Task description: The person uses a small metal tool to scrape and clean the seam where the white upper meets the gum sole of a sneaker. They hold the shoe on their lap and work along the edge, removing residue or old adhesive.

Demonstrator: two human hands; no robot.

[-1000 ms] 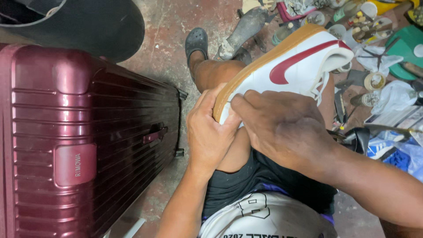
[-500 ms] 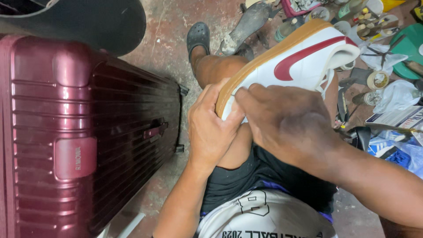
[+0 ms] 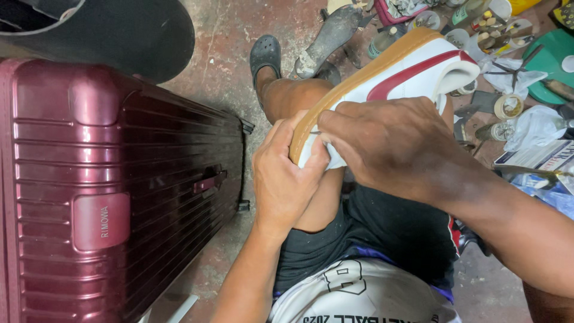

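A white sneaker [image 3: 412, 75] with a red side stripe and a tan rubber sole rests sideways on my bare knee. My left hand [image 3: 284, 173] wraps the toe end from below, thumb against the sole edge. My right hand [image 3: 388, 140] lies over the upper near the toe, fingertips pinched at the seam between sole and upper, where a thin needle or thread seems to show. My leg stretches forward to a dark clog [image 3: 265, 55] on my foot.
A dark red ribbed hard-shell suitcase [image 3: 119, 185] lies on the floor at my left. A black round object [image 3: 119, 33] sits behind it. At the right, tools, small jars, rags, a tape roll [image 3: 508, 107] and a green lid [image 3: 553, 66] litter the concrete floor.
The shoe and both hands have shifted slightly up and left in view. My right fingertips have moved closer to the sole seam at the toe.
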